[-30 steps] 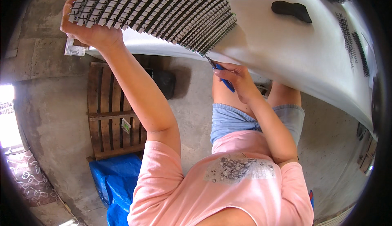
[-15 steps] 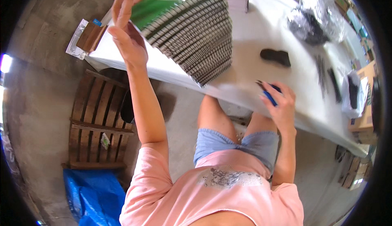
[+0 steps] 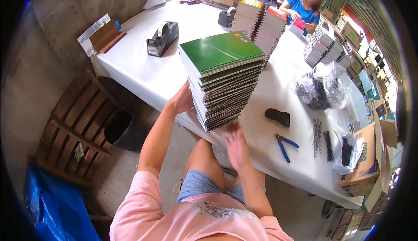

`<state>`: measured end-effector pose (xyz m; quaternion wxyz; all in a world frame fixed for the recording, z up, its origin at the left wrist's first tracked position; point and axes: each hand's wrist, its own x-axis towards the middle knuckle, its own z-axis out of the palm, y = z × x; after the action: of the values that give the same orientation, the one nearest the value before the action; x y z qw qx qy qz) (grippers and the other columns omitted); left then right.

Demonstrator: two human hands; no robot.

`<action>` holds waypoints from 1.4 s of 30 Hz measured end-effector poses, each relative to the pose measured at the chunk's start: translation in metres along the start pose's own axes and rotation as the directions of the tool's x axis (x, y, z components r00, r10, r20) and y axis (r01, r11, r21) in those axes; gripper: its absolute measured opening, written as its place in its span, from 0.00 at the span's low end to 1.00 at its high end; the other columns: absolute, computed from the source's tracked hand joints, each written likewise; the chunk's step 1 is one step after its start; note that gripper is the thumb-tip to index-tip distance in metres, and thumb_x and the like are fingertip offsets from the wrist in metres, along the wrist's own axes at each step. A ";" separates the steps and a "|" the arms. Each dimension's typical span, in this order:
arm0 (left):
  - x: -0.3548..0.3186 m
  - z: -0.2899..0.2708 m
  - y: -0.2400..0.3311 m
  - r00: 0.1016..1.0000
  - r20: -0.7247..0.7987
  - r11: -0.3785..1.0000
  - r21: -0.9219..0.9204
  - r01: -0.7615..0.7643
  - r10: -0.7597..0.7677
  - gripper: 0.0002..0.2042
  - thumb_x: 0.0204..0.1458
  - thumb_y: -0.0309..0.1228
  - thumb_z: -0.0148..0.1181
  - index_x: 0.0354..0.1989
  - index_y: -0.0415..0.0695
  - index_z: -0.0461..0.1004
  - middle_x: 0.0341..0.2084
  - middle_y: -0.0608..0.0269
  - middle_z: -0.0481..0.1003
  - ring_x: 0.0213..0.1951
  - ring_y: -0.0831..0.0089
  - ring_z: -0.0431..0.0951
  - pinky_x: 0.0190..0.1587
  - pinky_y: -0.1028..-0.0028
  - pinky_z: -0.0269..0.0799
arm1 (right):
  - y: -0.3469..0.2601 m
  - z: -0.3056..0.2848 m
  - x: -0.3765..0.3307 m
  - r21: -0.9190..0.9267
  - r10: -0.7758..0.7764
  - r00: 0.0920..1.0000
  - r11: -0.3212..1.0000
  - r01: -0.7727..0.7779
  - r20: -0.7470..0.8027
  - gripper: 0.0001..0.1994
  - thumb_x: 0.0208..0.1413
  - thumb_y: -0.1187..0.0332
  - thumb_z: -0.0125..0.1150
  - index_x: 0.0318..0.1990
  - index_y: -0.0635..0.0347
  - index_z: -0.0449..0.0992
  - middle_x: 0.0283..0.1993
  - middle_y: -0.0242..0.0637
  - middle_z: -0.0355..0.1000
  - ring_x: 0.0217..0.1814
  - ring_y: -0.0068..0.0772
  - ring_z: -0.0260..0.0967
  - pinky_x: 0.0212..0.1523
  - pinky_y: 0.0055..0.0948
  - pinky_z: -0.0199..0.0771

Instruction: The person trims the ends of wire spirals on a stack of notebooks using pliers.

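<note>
A tall stack of spiral-bound notebooks (image 3: 226, 88) with a green cover on top stands near the front edge of the white-covered table, its wire bindings facing right and toward me. Against its left side rests my left hand (image 3: 183, 99), laid flat, with the fingertips partly hidden by the stack. My right hand (image 3: 237, 146) is just below the stack's near lower corner, fingers stretched out, holding nothing and slightly blurred. Blue-handled pliers (image 3: 284, 145) lie on the table to the right, jaws toward the stack. A dark, rounded block (image 3: 278, 117) lies just beyond them.
A black tape dispenser (image 3: 163, 39) stands behind the stack, left. More notebook stacks (image 3: 268, 30) are farther back. A clear plastic bag (image 3: 324, 86), black binding coils (image 3: 317, 138) and a cardboard box (image 3: 361, 154) occupy the right. A co-worker in blue (image 3: 300, 8) sits across the table.
The pliers left my right hand and now lie on the table. That hand moved left to the stack's base. My left hand came down against its side, and the view shifted.
</note>
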<state>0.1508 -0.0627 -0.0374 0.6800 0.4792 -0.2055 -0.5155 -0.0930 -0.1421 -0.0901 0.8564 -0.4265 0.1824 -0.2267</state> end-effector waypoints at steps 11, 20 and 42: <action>-0.021 0.013 -0.018 0.984 -0.153 0.993 0.053 0.104 -0.095 0.41 0.52 0.67 0.30 0.66 0.47 0.51 0.64 0.63 0.53 0.64 0.67 0.53 0.62 0.64 0.49 | -0.023 0.031 0.077 0.062 -0.031 0.998 0.998 0.028 0.052 0.26 0.59 0.48 0.47 0.58 0.54 0.63 0.60 0.32 0.61 0.63 0.34 0.55 0.63 0.41 0.54; 0.002 0.074 -0.071 0.897 -0.418 0.970 -0.118 -0.212 0.145 0.44 0.53 0.65 0.31 0.67 0.40 0.39 0.67 0.56 0.45 0.66 0.65 0.46 0.66 0.66 0.40 | -0.073 -0.017 0.123 -0.075 0.157 0.938 0.987 -0.141 0.310 0.28 0.53 0.46 0.53 0.56 0.54 0.65 0.57 0.32 0.65 0.58 0.35 0.62 0.58 0.42 0.62; 0.019 -0.026 0.006 0.946 0.173 0.461 0.839 -0.288 0.275 0.20 0.26 0.22 0.73 0.34 0.38 0.77 0.25 0.61 0.79 0.29 0.76 0.76 0.36 0.74 0.71 | -0.011 0.006 0.057 -0.992 -0.305 0.949 0.118 -0.048 -0.082 0.66 0.25 0.48 0.75 0.61 0.83 0.33 0.63 0.68 0.44 0.67 0.60 0.42 0.63 0.51 0.42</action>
<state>0.1812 -0.0679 -0.0486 0.4288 0.7071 -0.5128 -0.2306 -0.0458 -0.1752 -0.0844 0.3051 -0.8630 0.3608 -0.1789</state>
